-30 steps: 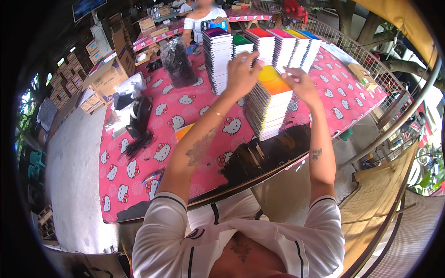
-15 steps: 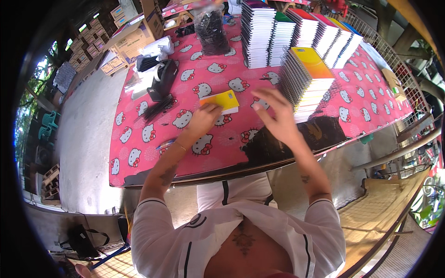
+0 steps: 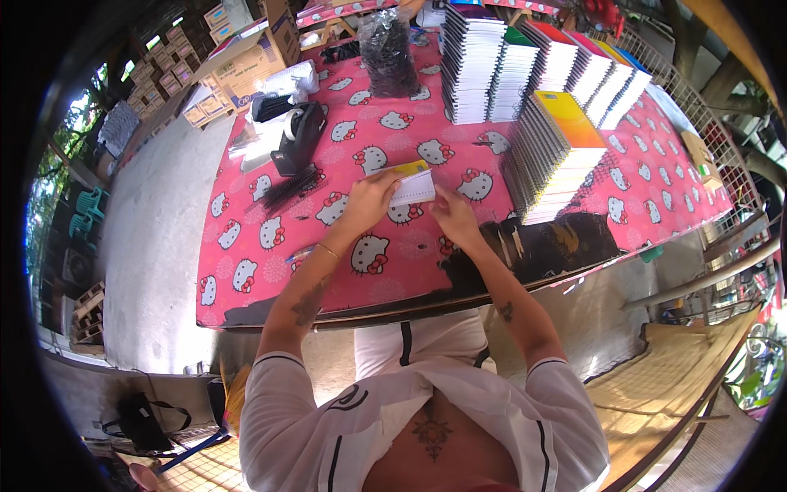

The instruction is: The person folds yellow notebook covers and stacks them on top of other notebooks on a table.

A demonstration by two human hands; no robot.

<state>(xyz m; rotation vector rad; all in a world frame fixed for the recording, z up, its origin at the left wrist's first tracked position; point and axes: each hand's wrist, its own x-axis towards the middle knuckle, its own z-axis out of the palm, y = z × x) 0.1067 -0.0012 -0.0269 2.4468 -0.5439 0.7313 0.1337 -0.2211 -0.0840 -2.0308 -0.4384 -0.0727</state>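
- Currently, the small notebook with a yellow-and-orange cover lies near the middle of the pink patterned tabletop, white pages exposed along its near side.
- Left hand: grip closed on the notebook's left end, fingers over the cover; thumb placement cannot be fully confirmed.
- Right hand: grip partly curled, fingertips just beside the notebook's near right corner. Whether it touches or pinches a page cannot be told.
- Governing relation: the notebook lies between the hands, its long axis running roughly left to right and rising slightly away from the person at the right. From the right hand it lies to the left and slightly farther off. The left hand is nearer, being in contact.
- To the right, well apart from the notebook, stands a tall stack of spiral notebooks with a matching yellow-and-orange top cover.
- To the left, a black tape dispenser sits beyond a bundle of thin black strands; neither is touched by either hand.
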